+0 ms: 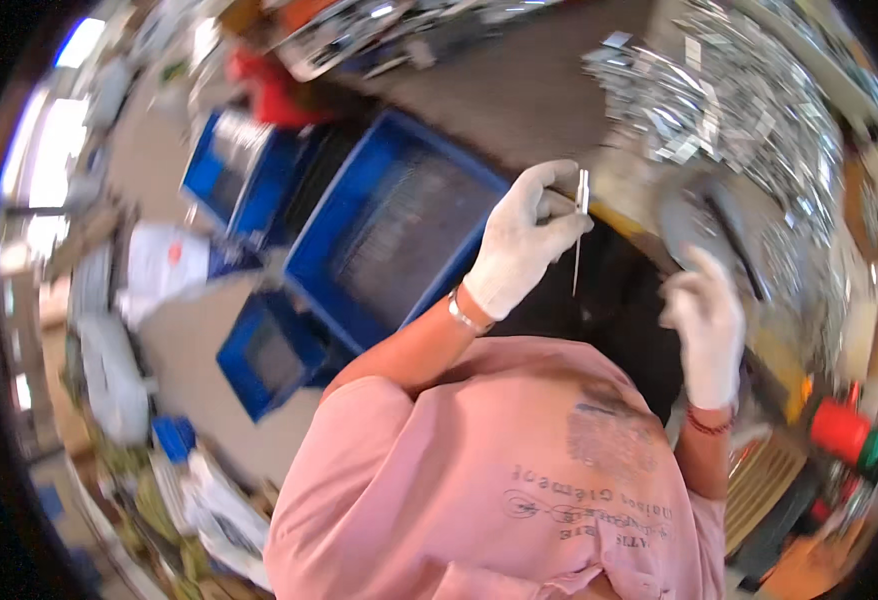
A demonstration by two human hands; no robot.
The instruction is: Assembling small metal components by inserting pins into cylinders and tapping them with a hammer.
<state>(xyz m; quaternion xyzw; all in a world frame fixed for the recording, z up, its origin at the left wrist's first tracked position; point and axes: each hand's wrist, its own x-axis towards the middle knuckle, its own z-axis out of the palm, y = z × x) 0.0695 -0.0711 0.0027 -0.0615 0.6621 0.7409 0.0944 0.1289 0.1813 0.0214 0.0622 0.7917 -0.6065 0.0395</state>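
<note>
Left hand (521,238), white-gloved, fingers closed in a pinch on a thin silvery metal strip (579,225); the strip hangs nearly upright from the fingertips, its top end just above them. Right hand (704,315), also white-gloved and blurred, is curled over the near edge of a grey rounded metal part (694,215); whether it grips the part, cannot tell. The strip sits between the two hands, closer to the left.

Below both hands: a dark surface (619,300) and the person's pink shirt (479,480).

Left of the left hand, a large blue plastic crate (334,270) with a dark mesh-like bottom; contents not discernible. Two smaller blue crates (259,170) (259,365) lie beyond it.

Above the right hand, on the far right part of the worktop (519,90), a heap of shiny metal pieces (749,100). A red cylindrical container (841,430) stands at the right edge.
</note>
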